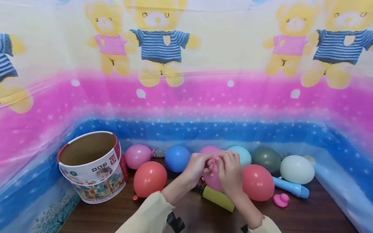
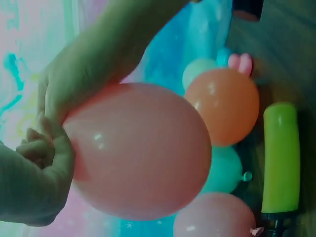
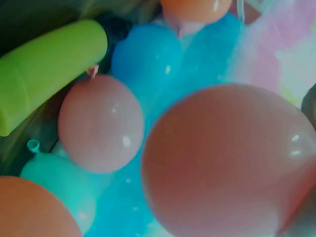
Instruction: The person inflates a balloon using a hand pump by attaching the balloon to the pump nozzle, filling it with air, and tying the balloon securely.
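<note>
In the head view, both hands meet over the middle of the table at a pink balloon [image 1: 215, 180], which hangs below them. My left hand [image 1: 196, 166] pinches the balloon's neck, and opposite it my right hand [image 1: 231, 173] grips there too with curled fingers. The left wrist view has the inflated balloon [image 2: 143, 153] large, with the fingers of both hands bunched at its neck end. That balloon [image 3: 227, 163] also fills much of the right wrist view. A second pink balloon [image 1: 209, 149] sits behind the hands, its knot beside a yellow-green hand pump [image 1: 218, 198].
Left stands a block bucket [image 1: 93, 191]. Around the hands lie a red balloon [image 1: 150, 179], a blue balloon [image 1: 177, 158], another red balloon [image 1: 257, 183] and several more along the printed backdrop [image 1: 180, 129]. At right are a light-blue toy microphone [image 1: 291, 187] and a pink rubber duck [image 1: 281, 200].
</note>
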{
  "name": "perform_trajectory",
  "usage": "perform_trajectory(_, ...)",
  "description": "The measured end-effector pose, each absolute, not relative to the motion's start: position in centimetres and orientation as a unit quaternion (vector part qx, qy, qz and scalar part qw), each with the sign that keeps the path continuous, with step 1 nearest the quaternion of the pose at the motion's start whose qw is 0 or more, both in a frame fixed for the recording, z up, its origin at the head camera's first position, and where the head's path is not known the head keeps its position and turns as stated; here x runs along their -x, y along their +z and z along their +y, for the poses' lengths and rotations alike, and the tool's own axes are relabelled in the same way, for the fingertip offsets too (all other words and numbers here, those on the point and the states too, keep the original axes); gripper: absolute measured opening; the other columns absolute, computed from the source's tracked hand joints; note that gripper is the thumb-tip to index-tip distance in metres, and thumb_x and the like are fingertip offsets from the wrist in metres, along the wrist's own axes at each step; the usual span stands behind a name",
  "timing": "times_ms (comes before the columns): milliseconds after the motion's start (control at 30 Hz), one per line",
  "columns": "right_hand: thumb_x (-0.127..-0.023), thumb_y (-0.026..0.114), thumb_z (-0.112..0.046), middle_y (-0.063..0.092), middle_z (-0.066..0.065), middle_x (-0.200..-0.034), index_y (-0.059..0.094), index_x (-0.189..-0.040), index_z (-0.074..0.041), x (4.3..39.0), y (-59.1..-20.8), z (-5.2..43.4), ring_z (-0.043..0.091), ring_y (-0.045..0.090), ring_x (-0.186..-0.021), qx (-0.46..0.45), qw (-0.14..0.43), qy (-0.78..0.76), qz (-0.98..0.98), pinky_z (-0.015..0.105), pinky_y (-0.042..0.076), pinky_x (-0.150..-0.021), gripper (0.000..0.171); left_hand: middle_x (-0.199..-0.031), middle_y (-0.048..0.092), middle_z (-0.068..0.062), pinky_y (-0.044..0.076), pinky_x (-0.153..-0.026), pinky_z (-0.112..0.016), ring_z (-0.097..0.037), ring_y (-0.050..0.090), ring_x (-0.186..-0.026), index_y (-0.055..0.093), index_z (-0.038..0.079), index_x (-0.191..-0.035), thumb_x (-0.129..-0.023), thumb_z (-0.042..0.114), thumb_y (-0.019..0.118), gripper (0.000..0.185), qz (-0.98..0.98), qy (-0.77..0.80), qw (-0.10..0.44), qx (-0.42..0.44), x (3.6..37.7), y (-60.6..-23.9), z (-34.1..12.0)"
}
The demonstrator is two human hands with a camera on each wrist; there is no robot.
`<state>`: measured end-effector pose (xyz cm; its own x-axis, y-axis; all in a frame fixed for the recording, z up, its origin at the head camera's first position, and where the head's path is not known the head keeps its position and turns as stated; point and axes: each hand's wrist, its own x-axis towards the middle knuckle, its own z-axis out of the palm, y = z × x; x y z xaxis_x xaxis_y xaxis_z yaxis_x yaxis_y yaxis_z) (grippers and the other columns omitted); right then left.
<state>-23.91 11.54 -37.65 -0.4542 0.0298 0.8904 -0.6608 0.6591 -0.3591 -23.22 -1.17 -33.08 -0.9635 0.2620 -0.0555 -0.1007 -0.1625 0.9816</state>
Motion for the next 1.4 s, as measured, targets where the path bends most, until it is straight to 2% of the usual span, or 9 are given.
perform_trajectory(233, -0.087, 0.065, -0.001, 0.067, 0.011, -0.12, 0.07, -0.113, -0.003, 22.8, -37.1, 13.0, 0.031, 0.054, -0.118, -0.296, 0.404, 0.326, -0.802, 0.055, 0.039, -0.102, 0.027, -0.052, 0.046, 0.005, 0.048, -0.052, -0.021, -0.006, 0.041, -0.043, 0.049, 0.011, -0.058, -0.1, 0.022, 0.047, 0.044, 0.63, 0.762, 0.128, -0.083, 22.3, -32.1, -1.4)
perform_trajectory(567, -0.084, 0.067, 0.0, 0.075, 0.011, -0.087, 0.076, -0.088, -0.003, 22.5, -37.2, 10.4, 0.028, 0.061, -0.093, -0.181, 0.58, 0.344, -0.716, 0.058, 0.027, -0.103, 0.011, -0.051, 0.046, 0.005, 0.045, -0.053, -0.018, -0.005, 0.037, -0.043, 0.05, 0.012, -0.058, -0.098, 0.015, 0.048, 0.04, 0.583, 0.799, 0.13, -0.063, 23.0, -32.3, -0.3)
perform_trajectory(733, -0.087, 0.063, 0.006, 0.073, 0.02, -0.083, 0.071, -0.074, 0.005, 21.9, -35.0, 10.9, 0.034, 0.064, -0.093, -0.058, 0.476, 0.475, -0.738, 0.059, 0.022, -0.11, 0.015, -0.054, 0.049, 0.006, 0.039, -0.051, -0.014, -0.003, 0.037, -0.047, 0.053, 0.012, -0.061, -0.098, 0.013, 0.05, 0.038, 0.561, 0.818, 0.101, -0.077, 22.6, -32.3, 1.6)
perform_trajectory(767, -0.089, 0.061, 0.005, 0.073, 0.022, -0.085, 0.071, -0.075, 0.006, 22.0, -34.4, 11.2, 0.031, 0.065, -0.086, -0.033, 0.433, 0.51, -0.742, 0.053, 0.029, -0.109, 0.017, -0.055, 0.05, 0.006, 0.041, -0.052, -0.014, -0.003, 0.039, -0.048, 0.053, 0.011, -0.061, -0.098, 0.012, 0.049, 0.037, 0.558, 0.821, 0.096, -0.08, 22.6, -32.2, 1.9)
perform_trajectory(867, -0.095, 0.057, -0.004, 0.074, 0.013, -0.085, 0.072, -0.083, 0.008, 23.1, -33.1, 12.4, 0.017, 0.062, -0.077, 0.027, 0.299, 0.618, -0.727, 0.025, 0.048, -0.084, 0.023, -0.058, 0.054, 0.004, 0.051, -0.057, -0.017, -0.003, 0.042, -0.049, 0.058, 0.01, -0.065, -0.097, 0.01, 0.05, 0.034, 0.53, 0.84, 0.09, -0.077, 22.9, -32.0, 2.7)
perform_trajectory(967, -0.099, 0.055, -0.013, 0.072, -0.003, -0.082, 0.071, -0.105, 0.009, 24.3, -32.4, 13.3, 0.007, 0.054, -0.083, 0.073, 0.187, 0.704, -0.681, 0.015, 0.043, -0.061, 0.028, -0.064, 0.062, 0.003, 0.058, -0.066, -0.024, -0.004, 0.048, -0.05, 0.064, 0.005, -0.073, -0.096, 0.008, 0.05, 0.027, 0.492, 0.864, 0.083, -0.066, 23.0, -32.2, 3.1)
perform_trajectory(1067, -0.101, 0.052, -0.018, 0.069, -0.011, -0.083, 0.065, -0.118, 0.009, 25.3, -32.5, 13.8, 0.016, 0.051, -0.11, 0.092, 0.124, 0.741, -0.653, 0.017, 0.045, -0.078, 0.034, -0.074, 0.067, 0.002, 0.06, -0.076, -0.03, -0.004, 0.054, -0.055, 0.068, -0.005, -0.091, -0.097, 0.009, 0.051, 0.022, 0.479, 0.873, 0.077, -0.054, 22.8, -32.8, 3.2)
perform_trajectory(1200, -0.103, 0.049, -0.02, 0.071, -0.002, -0.095, 0.061, -0.125, 0.007, 26.5, -33.1, 14.2, 0.021, 0.049, -0.118, 0.11, 0.101, 0.743, -0.652, 0.021, 0.045, -0.086, 0.037, -0.102, 0.071, -0.003, 0.053, -0.098, -0.04, -0.008, 0.063, -0.077, 0.06, -0.008, -0.124, -0.098, 0.011, 0.048, 0.034, 0.475, 0.872, 0.112, -0.048, 22.5, -33.6, 3.2)
perform_trajectory(1400, -0.102, 0.05, -0.021, 0.065, 0.016, -0.116, 0.069, -0.109, 0.006, 28.7, -33.1, 14.2, 0.024, 0.045, -0.131, 0.113, 0.139, 0.726, -0.664, 0.043, 0.029, -0.115, 0.033, -0.146, 0.045, -0.011, 0.034, -0.117, -0.044, -0.02, 0.052, -0.107, 0.039, -0.002, -0.146, -0.1, 0.011, 0.041, 0.047, 0.427, 0.891, 0.141, -0.066, 22.7, -33.7, 3.7)
